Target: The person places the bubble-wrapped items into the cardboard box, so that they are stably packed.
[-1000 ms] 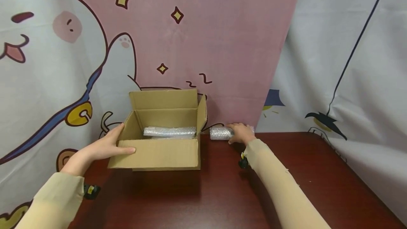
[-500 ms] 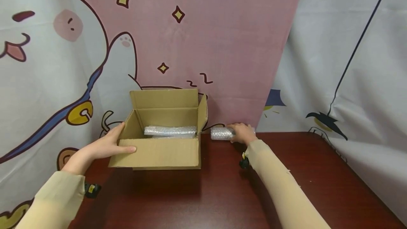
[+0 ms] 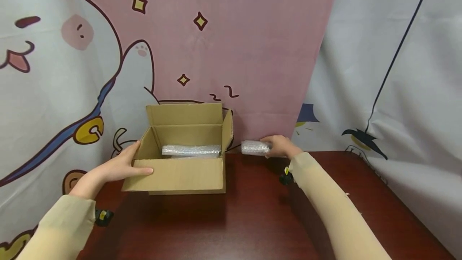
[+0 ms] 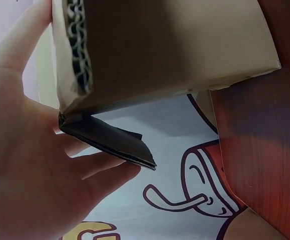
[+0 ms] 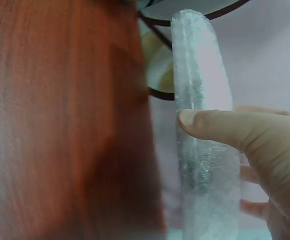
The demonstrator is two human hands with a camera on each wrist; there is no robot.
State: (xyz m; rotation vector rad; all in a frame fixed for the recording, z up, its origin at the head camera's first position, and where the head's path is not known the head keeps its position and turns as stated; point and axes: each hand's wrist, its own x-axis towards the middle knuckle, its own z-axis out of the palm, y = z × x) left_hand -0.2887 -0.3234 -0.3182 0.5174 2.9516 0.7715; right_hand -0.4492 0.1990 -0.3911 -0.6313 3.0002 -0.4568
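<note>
An open cardboard box [image 3: 184, 175] stands on the table, left of centre in the head view. My left hand [image 3: 115, 167] grips its left corner, thumb over the front flap. In the left wrist view, the fingers lie behind a folded side flap [image 4: 112, 142]. Inside the box lie clear bubble-wrapped bundles [image 3: 191, 150], partly hidden by the front wall. To the right of the box, my right hand [image 3: 282, 147] holds a bubble-wrapped roll [image 3: 252, 147] by its right part. The right wrist view has the thumb on one side of this roll [image 5: 202, 170] and fingers behind; its contents are hidden.
The dark red wooden table [image 3: 267, 220] reaches back to a printed cloth backdrop [image 3: 267, 51] in pink and white. White cloth [image 3: 408, 91] also hangs along the right side. The box's back flap [image 3: 184, 114] stands up close to the backdrop.
My right hand has shifted slightly right and up, and the bubble-wrapped roll sits a little higher in it. My left hand stays on the box corner.
</note>
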